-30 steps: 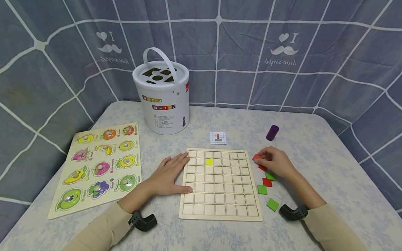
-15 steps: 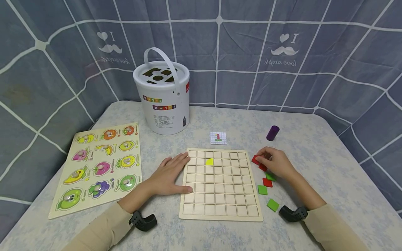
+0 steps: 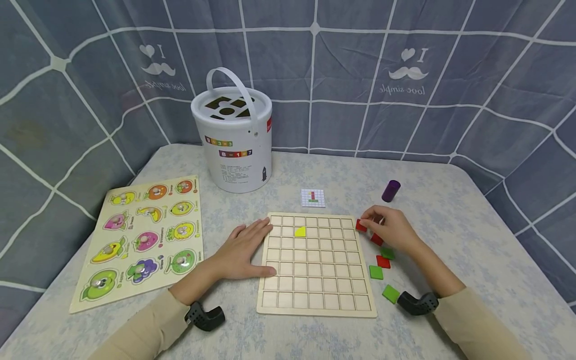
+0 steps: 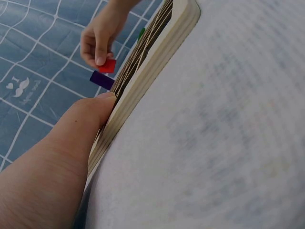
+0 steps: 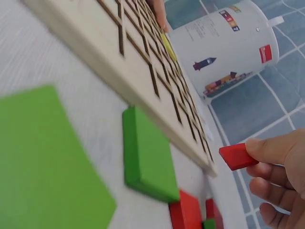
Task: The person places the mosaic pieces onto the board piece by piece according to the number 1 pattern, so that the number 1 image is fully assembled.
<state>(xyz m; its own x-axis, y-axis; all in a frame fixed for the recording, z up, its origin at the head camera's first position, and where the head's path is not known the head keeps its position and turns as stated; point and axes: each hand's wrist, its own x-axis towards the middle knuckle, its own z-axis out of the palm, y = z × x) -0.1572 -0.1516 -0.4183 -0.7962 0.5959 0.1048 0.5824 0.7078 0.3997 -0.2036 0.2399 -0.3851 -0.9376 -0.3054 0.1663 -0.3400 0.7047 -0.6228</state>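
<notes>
My right hand [image 3: 391, 227] pinches a red square tile [image 5: 237, 156] between thumb and fingers, at the upper right corner of the wooden grid board [image 3: 317, 314]. In the right wrist view the tile is held up off the table. My left hand [image 3: 240, 254] lies with its fingers extended along the board's left edge, the thumb touching that edge in the left wrist view. One yellow piece [image 3: 300, 231] with a cut corner sits in a cell of the board's second row. Below my right hand lie red tiles [image 3: 383, 261] and green tiles [image 3: 376, 272], one green partly shaded.
Behind the board lies a small card [image 3: 312, 198] printed with a colored pattern on a grid. A white bucket [image 3: 234, 165] with a handle stands at the back left. A fruit puzzle board [image 3: 144, 240] is at left, a purple cylinder [image 3: 391, 191] at back right.
My right hand has moved slightly left and up with the red tile, bringing it to the board's corner. The left hand and the board have stayed put.
</notes>
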